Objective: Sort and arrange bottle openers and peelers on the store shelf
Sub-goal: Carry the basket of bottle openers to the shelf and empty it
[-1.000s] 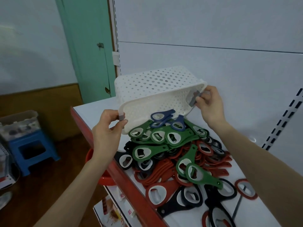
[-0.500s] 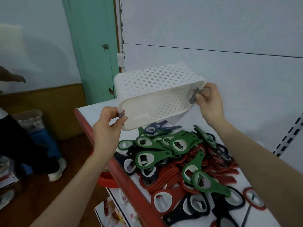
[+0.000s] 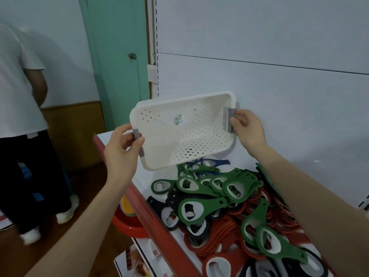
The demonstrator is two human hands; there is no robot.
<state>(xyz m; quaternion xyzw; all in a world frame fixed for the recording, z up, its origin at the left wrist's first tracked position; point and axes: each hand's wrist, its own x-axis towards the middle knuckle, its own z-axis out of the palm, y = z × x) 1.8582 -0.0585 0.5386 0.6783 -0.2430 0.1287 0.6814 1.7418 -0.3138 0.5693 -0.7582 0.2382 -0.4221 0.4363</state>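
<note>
I hold a white perforated basket (image 3: 185, 134) in the air above the shelf, its empty inside turned toward me. My left hand (image 3: 121, 154) grips the grey handle at its left end, and my right hand (image 3: 247, 128) grips the grey handle at its right end. Below it a heap of bottle openers (image 3: 229, 198) lies on the white shelf (image 3: 143, 172): green ones on top, red and black underneath, a few blue ones (image 3: 207, 162) at the back.
The shelf has a red front edge (image 3: 151, 218) and a white back panel (image 3: 279, 96). A person in a white shirt and dark trousers (image 3: 22, 136) stands at the left. A red basin (image 3: 129, 224) sits below the shelf edge.
The basket has been turned from upside down over the pile to facing me, and lifted. The openers have settled on the shelf. A person has stepped into view at the left.
</note>
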